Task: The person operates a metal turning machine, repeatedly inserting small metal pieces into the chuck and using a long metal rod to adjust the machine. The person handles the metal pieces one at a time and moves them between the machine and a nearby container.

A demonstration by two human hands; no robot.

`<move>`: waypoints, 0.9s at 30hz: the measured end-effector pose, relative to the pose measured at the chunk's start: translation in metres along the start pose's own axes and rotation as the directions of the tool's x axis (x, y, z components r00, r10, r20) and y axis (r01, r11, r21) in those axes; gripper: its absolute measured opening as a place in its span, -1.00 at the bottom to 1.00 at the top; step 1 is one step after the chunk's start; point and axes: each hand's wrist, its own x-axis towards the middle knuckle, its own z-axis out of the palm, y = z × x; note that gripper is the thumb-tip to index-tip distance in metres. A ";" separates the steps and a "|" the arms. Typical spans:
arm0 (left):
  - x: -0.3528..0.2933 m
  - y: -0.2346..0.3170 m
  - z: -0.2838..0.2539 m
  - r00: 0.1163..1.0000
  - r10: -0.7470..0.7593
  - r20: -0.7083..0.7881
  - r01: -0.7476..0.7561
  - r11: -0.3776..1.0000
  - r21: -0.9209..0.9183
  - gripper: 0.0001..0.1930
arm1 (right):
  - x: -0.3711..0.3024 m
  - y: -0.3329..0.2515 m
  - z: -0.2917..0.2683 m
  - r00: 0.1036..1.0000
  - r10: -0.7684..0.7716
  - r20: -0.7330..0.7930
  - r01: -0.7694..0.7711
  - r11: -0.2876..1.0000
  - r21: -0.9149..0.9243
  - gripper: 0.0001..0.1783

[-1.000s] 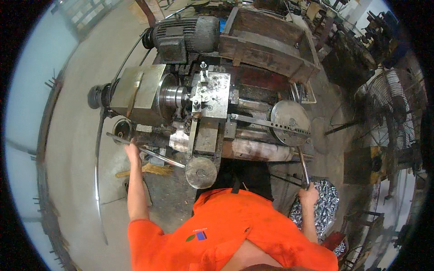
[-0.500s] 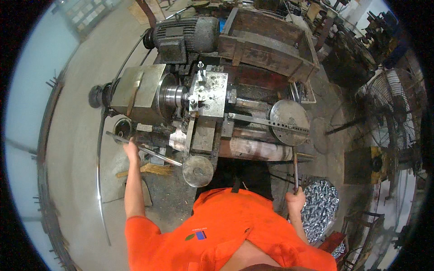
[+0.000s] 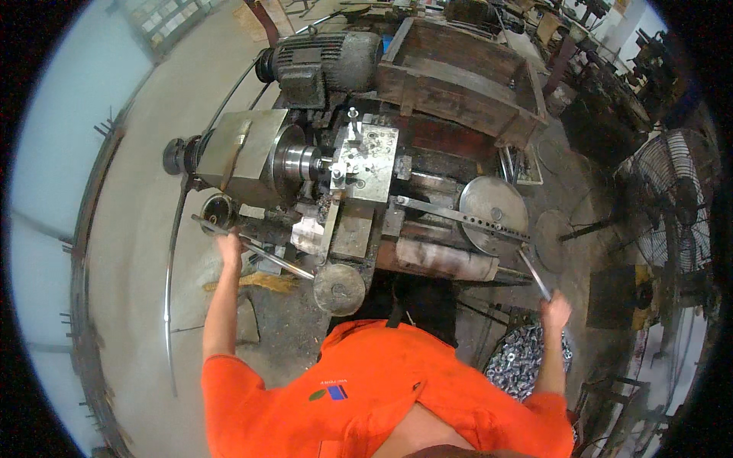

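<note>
My left hand (image 3: 229, 244) is closed round a long metal lever (image 3: 276, 262), near its outer end. At its other end the lever meets a round steel disc (image 3: 340, 290) on the front of a lathe-like machine. Out to the right, my right hand (image 3: 556, 310) grips the end of a shiny lever rod (image 3: 536, 275). That rod slants up to a perforated flat bar (image 3: 458, 216) lying across a larger steel disc (image 3: 489, 200). Between the levers sit the cylindrical chuck (image 3: 299, 162) and a flat steel tool block (image 3: 370, 162).
A dark electric motor (image 3: 328, 69) and an open wooden box (image 3: 458, 99) stand behind the machine. Small metal parts fill a round container (image 3: 519, 362) beside my right forearm. A fan (image 3: 664, 198) stands at right; a straw broom (image 3: 263, 282) lies at left.
My right hand has swung outward to the right with its lever, which now slants instead of standing upright in view. My left hand keeps its hold. The whole view has shifted slightly.
</note>
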 end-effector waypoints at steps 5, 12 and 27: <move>0.007 -0.011 -0.004 0.996 -0.041 0.083 0.037 0.998 0.042 -0.70 | 0.088 -0.010 -0.019 0.984 0.075 -0.162 -0.087 0.993 -0.073 -0.42; 0.038 -0.091 -0.056 0.980 0.019 0.200 -0.102 0.904 0.414 -0.49 | 0.028 -0.100 -0.029 0.911 -0.049 -0.409 0.180 0.941 0.287 -0.18; 0.002 -0.189 0.001 0.938 0.198 0.286 -0.341 0.368 0.865 -0.53 | -0.030 -0.144 -0.044 0.956 -0.138 -0.257 0.276 0.713 0.644 -0.69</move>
